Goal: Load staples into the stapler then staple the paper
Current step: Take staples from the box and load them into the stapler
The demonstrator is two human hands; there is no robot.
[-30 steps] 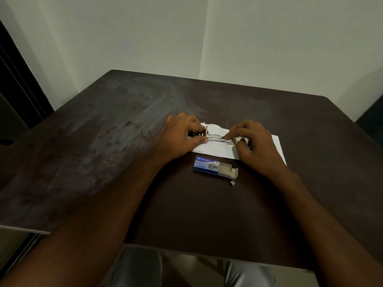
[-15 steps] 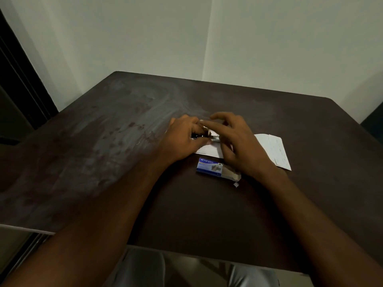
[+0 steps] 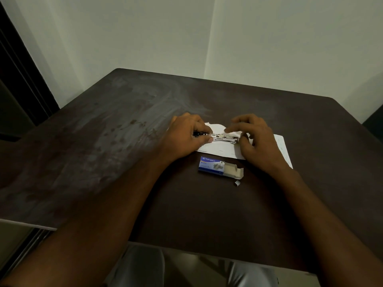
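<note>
A: Where does the stapler (image 3: pixel 219 137) sit right now?

B: On the white paper (image 3: pixel 226 151), which lies flat on the dark counter (image 3: pixel 103 152). Take the stapler as the landmark. Its long axis runs left to right across the view, and it looks opened out, with the shiny metal channel showing along its length.

A: And the hands?

B: The left hand (image 3: pixel 186 137) is at the stapler's left end, with the fingers (image 3: pixel 202 129) and thumb curled narrow around the dark end and pinching it. The right hand (image 3: pixel 255 139) is at the stapler's right end. Its fingers are loosely spread above and just behind the channel, and the thumb is close to the channel's tip. I cannot tell whether it holds a strip of staples; nothing shows clearly between the fingertips.

A: So which hand does the next move belong to?

B: I judge the right. The left looks like the anchor, so anything going into the channel would come from the right end, travelling along that left-to-right axis.

A: Where is the supply?

B: The staple box (image 3: pixel 217 167) lies on the near side of the stapler, just off the paper's near edge, with its open tray pointing right. A small loose staple piece (image 3: pixel 237 183) sits nearer still, beside the box's open end. Both lie closer to the right hand.
</note>
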